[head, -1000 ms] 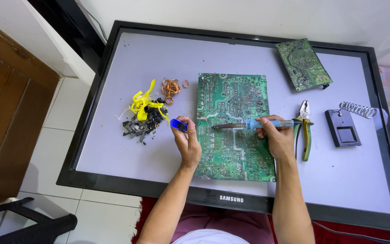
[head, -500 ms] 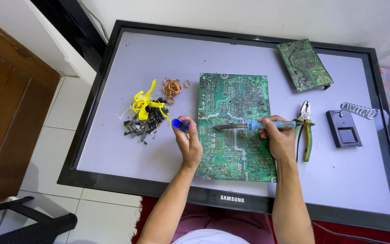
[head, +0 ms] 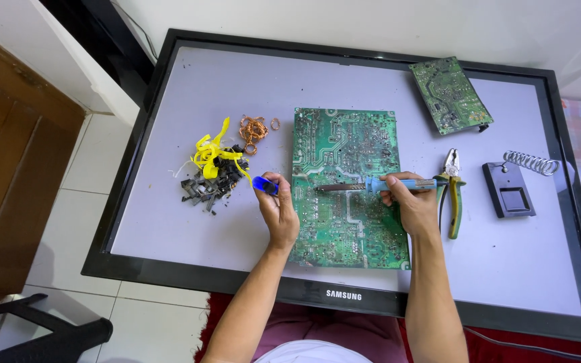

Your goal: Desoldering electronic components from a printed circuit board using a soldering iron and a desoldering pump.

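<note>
1. A flat television panel (head: 169, 107) lies face up on the floor and serves as the worktop, its black frame running round a pale grey surface.
2. A large green circuit board (head: 344, 144) lies solder side up near the middle of the panel, its lower edge close to the near frame.
3. The right hand (head: 411, 205) is closed around the blue handle of a soldering iron (head: 371, 185), which lies almost level across the board with its dark tip pointing left, over the board's centre.
4. The left hand (head: 280, 212) rests at the board's left edge, fingers curled shut on a small blue tool (head: 264, 185); what kind of tool it is I cannot tell.
5. Just left of that hand sits a heap of dark metal pieces (head: 206, 188) with yellow tape strips (head: 213, 149) on top, and small copper wire coils (head: 253, 131) lie beside it, towards the far edge.
6. Yellow-handled pliers (head: 453, 191) lie just right of the right hand, off the board.
7. Further right stands a black iron stand (head: 509, 188) with a spring holder.
8. A smaller green circuit board (head: 450, 94) lies tilted near the far right corner.
</note>
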